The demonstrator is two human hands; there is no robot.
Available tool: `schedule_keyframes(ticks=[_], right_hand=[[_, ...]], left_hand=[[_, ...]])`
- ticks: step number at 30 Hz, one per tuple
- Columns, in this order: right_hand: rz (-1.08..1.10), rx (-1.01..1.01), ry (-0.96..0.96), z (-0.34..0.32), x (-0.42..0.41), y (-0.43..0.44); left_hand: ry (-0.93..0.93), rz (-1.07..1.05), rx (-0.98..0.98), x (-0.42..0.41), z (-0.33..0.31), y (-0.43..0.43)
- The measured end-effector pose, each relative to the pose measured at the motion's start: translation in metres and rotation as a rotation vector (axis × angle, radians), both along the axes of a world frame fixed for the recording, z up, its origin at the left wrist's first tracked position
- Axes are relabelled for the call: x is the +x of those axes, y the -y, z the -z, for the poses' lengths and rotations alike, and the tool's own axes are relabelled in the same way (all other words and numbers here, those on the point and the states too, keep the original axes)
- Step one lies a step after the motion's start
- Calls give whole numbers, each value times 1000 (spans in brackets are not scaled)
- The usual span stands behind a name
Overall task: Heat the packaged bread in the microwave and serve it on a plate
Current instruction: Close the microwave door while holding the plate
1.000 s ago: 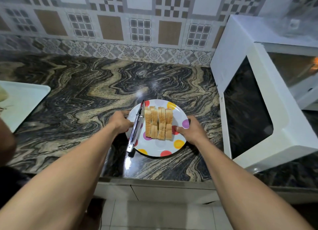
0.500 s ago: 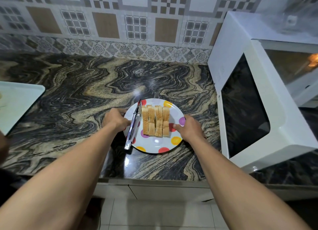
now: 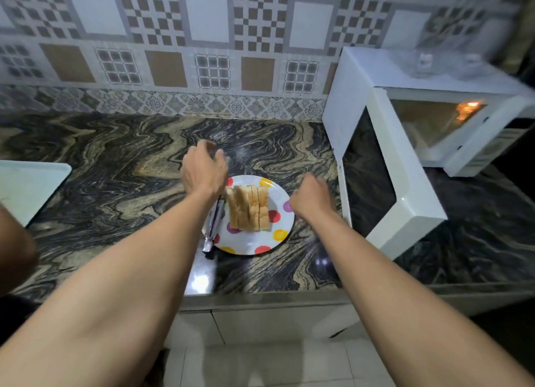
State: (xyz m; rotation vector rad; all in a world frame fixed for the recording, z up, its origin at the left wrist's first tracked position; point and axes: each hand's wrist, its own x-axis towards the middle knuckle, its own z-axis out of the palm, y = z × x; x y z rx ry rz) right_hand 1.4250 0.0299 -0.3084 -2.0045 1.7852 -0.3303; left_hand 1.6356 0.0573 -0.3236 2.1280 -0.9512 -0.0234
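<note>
each grip holds nothing: left hand (image 3: pixel 204 172) loose, right hand (image 3: pixel 311 198) seemingly half-curled, flanking round dotted plate (image 3: pixel 249 242) of sliced bread (image 3: pixel 249 207)

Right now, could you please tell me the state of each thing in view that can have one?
Microwave: door open, inside lit.
Plate: resting on the counter, loaded.
Bread: sliced, unwrapped, standing in a row.
Tongs: arms together, lying on the plate's left rim.
Left hand: open, holding nothing.
Right hand: loosely curled, holding nothing.
</note>
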Motion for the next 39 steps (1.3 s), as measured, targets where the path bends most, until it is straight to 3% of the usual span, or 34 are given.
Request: schedule_keyframes(ticks=[7,13,18,22,26,32,39], right_hand=[[55,-338,-83,-88,-25,-48],[153,-579,-237,-120,-58,-63],[282,-304,-290,-123,-87,-68],[306,-127,-238,-111,-105,-67],[283,-104,-298,-106,-128,-58],[203,-121,-370,-107,-183,-39],[76,-163,-428,-105,-264,2]], left_hand=[[101,432,-74,-63,-43,36],[186,817,-116,-128,-77,68],[212,1022,-94,-180,-97,90],[266,1181,70,-211,-97,102],[285,1171,132,-226,-90,106],[345,1105,51,-258,-85,111],[360,886,-30,-321,-74,130]])
